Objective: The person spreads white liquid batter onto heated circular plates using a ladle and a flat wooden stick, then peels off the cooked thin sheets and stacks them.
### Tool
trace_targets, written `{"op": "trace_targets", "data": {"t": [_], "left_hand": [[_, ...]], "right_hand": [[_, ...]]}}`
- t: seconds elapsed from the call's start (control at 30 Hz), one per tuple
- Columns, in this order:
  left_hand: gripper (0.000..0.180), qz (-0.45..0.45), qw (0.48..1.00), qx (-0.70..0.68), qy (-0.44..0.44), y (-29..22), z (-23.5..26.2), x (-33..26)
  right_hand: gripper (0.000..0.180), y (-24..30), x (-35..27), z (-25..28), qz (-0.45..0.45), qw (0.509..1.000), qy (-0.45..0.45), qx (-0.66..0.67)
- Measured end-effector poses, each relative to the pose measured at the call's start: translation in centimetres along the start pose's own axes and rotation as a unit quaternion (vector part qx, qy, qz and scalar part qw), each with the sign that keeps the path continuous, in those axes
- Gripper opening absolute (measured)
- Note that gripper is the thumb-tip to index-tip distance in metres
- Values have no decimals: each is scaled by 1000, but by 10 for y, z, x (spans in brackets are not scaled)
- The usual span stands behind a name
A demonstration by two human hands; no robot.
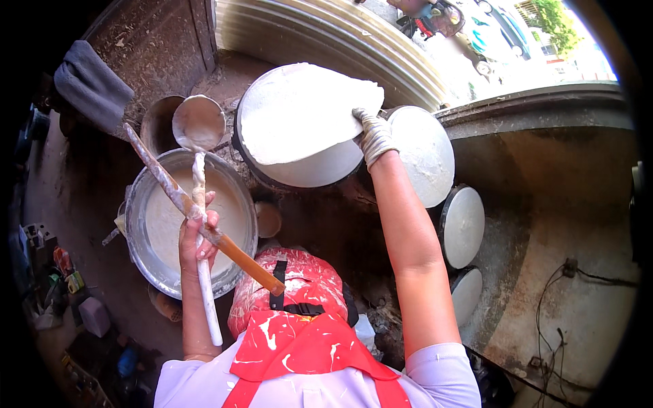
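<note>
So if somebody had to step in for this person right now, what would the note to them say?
Left hand: closed around two handles at once, a ladle and a wooden stick, both held over the metal basin of pale batter.
Right hand, gloved: pinching the edge of a thin white sheet, partly lifted off the round steamer top.
Done: the sheet is half peeled up.
Left: the rest of the sheet still lies on that top. More round white tops sit to the right.
</note>
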State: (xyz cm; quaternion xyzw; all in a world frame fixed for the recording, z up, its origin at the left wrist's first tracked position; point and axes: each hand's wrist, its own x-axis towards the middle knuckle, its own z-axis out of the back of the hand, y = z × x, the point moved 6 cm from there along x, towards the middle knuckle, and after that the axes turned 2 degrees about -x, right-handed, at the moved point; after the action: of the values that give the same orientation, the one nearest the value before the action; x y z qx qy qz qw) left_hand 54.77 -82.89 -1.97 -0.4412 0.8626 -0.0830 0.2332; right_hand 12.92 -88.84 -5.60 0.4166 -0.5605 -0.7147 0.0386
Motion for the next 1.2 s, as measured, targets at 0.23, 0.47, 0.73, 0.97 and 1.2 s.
{"op": "trace_targets", "data": {"t": [0.23,0.47,0.73,0.97,1.2], "left_hand": [[50,2,999,31,15,-3,-3,-6],[50,113,987,94,71,45,-40,17],[52,372,899,150,174,209,-96,21],[49,583,782,146,165,364,-135,-34],[49,708,682,94,160,463,-112,-80]], "right_hand": [[54,-19,-47,35,23,996,-16,79],[26,-117,-142,186,153,970,-186,8],[24,-218,-343,403,123,911,-394,-20],[18,-273,-563,538,3,843,-526,-116],[21,-337,-629,456,-99,752,-586,-285]]}}
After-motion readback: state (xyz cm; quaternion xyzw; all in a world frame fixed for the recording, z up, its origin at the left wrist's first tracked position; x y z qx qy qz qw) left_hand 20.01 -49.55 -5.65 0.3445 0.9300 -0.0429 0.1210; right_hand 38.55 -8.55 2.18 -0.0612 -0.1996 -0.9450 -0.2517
